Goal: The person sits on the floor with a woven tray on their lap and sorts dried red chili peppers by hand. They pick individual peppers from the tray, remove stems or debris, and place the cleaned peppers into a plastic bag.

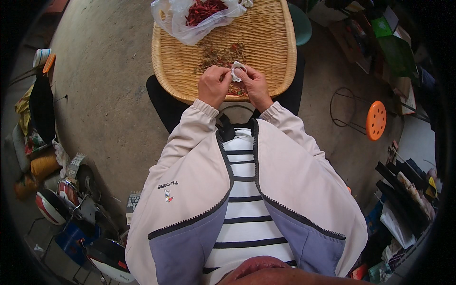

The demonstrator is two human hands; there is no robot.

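Note:
My right hand (257, 87) grips a crumpled white tissue (237, 73) between thumb and fingers. Close beside it, my left hand (214, 85) is curled, its fingertips at the tissue's left edge; whether they pinch it or something small is hidden. Both hands are over the near part of a shallow woven wicker tray (267, 39), which rests across my lap. Just beyond my fingers lies a scatter of dried stems and chilli bits (222, 55). More red pieces (237, 89) lie below my hands. Dried red chillies (205, 11) sit in an open clear plastic bag (167, 23) at the tray's far side.
A green round stool (301, 25) stands past the tray's right side. An orange stool (376, 120) lies tipped on the concrete floor (110, 67) at right. Electric scooters (107, 256) and filled sacks (44, 165) line the left; boxes (395, 53) are piled at upper right.

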